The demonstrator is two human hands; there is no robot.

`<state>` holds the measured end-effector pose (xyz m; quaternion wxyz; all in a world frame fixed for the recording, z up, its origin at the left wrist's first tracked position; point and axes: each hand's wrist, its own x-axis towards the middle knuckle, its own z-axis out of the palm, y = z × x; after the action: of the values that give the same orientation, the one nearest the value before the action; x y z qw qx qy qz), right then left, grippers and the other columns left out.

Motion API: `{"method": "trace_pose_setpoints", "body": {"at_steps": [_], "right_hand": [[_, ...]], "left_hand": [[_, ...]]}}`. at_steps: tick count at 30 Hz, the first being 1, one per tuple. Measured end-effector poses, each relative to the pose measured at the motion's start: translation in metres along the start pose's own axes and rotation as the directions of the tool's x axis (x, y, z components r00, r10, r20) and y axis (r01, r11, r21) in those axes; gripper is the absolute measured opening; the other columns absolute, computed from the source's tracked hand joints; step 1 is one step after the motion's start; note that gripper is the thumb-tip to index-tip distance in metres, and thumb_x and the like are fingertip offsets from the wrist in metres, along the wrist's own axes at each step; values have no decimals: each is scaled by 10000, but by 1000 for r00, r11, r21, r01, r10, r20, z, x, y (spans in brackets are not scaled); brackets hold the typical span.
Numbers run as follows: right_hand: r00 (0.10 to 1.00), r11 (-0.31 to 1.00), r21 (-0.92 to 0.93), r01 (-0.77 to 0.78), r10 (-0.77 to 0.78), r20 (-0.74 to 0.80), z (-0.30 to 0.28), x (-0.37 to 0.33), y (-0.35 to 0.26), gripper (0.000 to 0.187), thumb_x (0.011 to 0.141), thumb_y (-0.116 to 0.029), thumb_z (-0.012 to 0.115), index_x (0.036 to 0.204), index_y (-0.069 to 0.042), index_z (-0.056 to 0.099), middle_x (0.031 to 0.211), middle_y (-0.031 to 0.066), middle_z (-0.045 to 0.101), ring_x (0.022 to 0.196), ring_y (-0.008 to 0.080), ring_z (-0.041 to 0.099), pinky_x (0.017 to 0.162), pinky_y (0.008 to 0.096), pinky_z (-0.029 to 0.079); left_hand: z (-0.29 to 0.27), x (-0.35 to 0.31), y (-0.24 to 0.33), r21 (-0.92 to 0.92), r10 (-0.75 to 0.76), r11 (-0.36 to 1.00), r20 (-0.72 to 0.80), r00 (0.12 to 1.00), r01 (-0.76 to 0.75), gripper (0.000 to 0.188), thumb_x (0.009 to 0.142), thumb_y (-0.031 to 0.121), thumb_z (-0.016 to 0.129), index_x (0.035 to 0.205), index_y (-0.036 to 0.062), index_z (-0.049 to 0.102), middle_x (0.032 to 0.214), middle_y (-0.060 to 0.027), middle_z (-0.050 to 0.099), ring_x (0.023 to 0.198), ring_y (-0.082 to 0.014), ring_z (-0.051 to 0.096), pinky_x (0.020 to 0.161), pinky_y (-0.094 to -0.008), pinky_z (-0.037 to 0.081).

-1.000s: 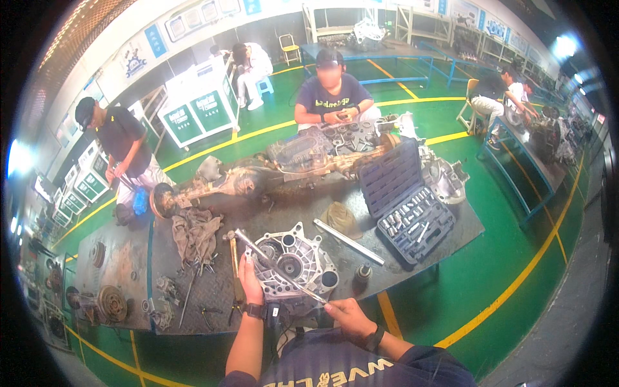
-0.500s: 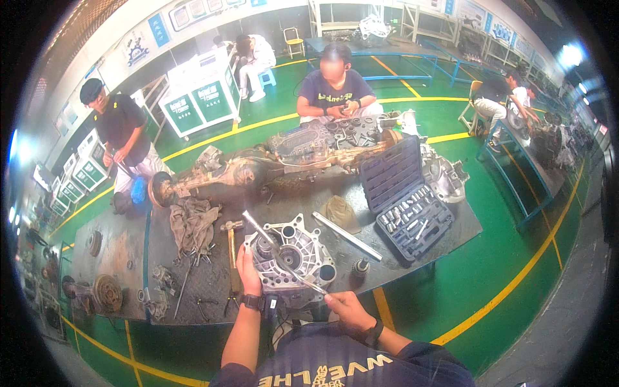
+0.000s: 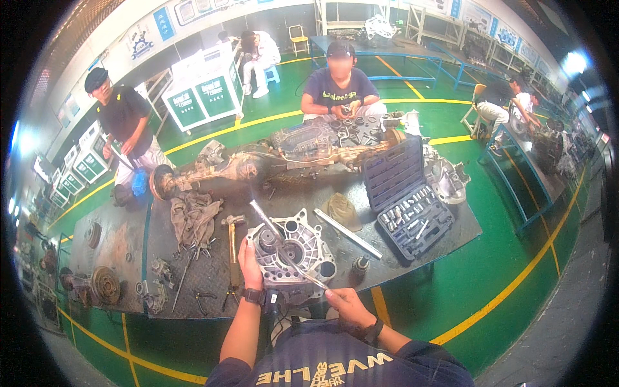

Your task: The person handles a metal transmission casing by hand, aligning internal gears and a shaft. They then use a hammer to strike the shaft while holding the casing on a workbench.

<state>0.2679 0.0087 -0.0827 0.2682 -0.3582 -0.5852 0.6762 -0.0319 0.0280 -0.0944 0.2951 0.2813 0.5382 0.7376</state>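
Note:
In front of me a silver cast-metal gearbox housing [image 3: 308, 244] lies on the bench, with round bores and a bearing in its middle. My left hand [image 3: 250, 264] grips its left side, fingers along the edge. A long shiny metal bar [image 3: 263, 217] runs slantwise across the housing, bent near the central bearing. Its near end is in my closed right hand [image 3: 349, 306], by the housing's lower right corner. The far end sticks up past the housing's upper left. Whether the bar touches the bearing, I cannot tell.
Left of the housing lie a hammer [image 3: 233, 248], pliers [image 3: 205, 300] and a rag [image 3: 192, 218]. To the right are a metal tube [image 3: 348, 233], a small gear shaft [image 3: 360, 264] and an open socket set [image 3: 412, 219]. Beyond lies a rusty axle [image 3: 248, 161]; a co-worker [image 3: 338, 84] sits behind it.
The bar's far end has swung slightly up and to the right over the housing. Both my hands keep their holds. The whole view has shifted a little.

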Motion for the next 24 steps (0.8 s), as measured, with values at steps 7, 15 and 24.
{"method": "trace_pose_setpoints", "body": {"at_steps": [7,15,24], "right_hand": [[1000,999,42,-11,10,6,1,0,6,501,1045,-379,570,747,14,482,655,-62,380,640,62,350,524,298,300],[1000,998,55,-15,14,11,4,1,1,482,1044,-369,575,772,23,510,671,-72,385,650,54,355,531,290,306],[1000,994,108,-28,27,15,6,3,8,461,1040,-362,581,818,42,575,683,-82,424,655,51,372,536,282,321]], "left_hand": [[3,0,5,73,14,997,-23,1000,-12,387,1056,182,497,1350,-62,560,1299,-96,621,1175,-166,575,1053,-313,420],[-7,9,-12,-114,17,994,92,996,-6,369,1059,191,487,1328,-47,571,1257,-87,633,1145,-164,588,1031,-315,436],[-12,10,-20,-61,14,998,25,1000,-12,389,1056,198,499,1344,-56,557,1289,-94,622,1170,-173,579,1048,-322,427]]}}
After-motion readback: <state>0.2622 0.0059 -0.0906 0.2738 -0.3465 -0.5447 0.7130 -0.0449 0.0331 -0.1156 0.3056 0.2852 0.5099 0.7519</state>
